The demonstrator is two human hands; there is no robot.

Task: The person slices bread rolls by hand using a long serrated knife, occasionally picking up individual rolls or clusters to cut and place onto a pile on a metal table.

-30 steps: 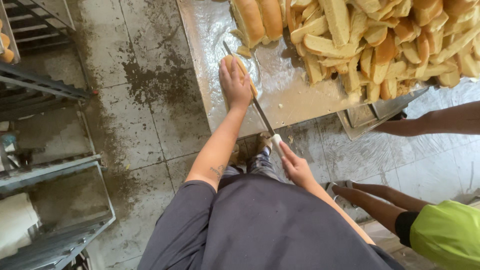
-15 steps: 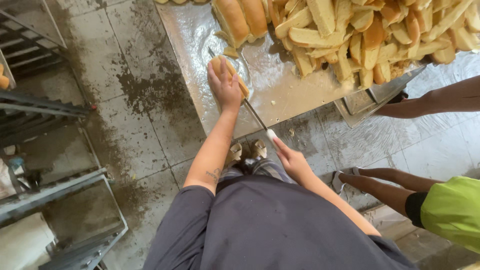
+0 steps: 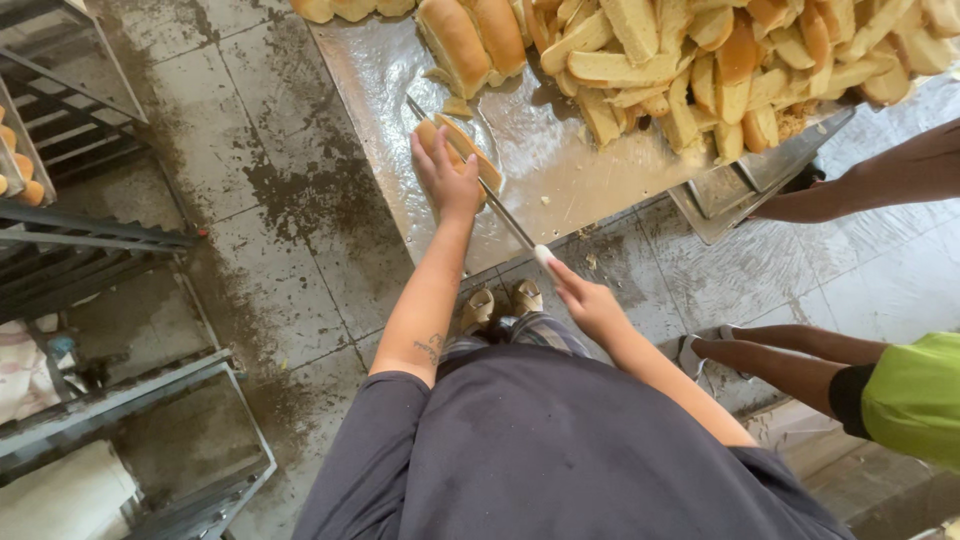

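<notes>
- The left hand (image 3: pixel 447 178) lies flat on top of a long bread roll (image 3: pixel 462 152), fingers spread and pointing toward 11 o'clock. By my reading the palm presses down so the loaf cannot slide or turn under the blade.
- The right hand (image 3: pixel 590 302) is closed around the white handle of a long knife (image 3: pixel 478 176), at 5 o'clock from the roll. The blade runs level through the roll's side, its tip showing past the bread at 10 o'clock; keeping it flat would split the roll into top and bottom halves.
- The roll sits on the near edge of a metal tray (image 3: pixel 560 170), close to the body, which looks like it keeps both arms short and steady.
- Whole rolls (image 3: pixel 472 35) wait at 12 o'clock from the cut, just beyond the knife tip.
- A heap of split bread pieces (image 3: pixel 740 60) fills the tray from 1 to 3 o'clock, apart from the cutting spot.
- Another person's arm (image 3: pixel 880 180) reaches to the tray's corner at 3 o'clock; their lime-green sleeve (image 3: pixel 915 400) shows at 4 o'clock.
- Metal racks (image 3: pixel 90 250) stand at 9 o'clock on the stained tile floor (image 3: pixel 280 200).
</notes>
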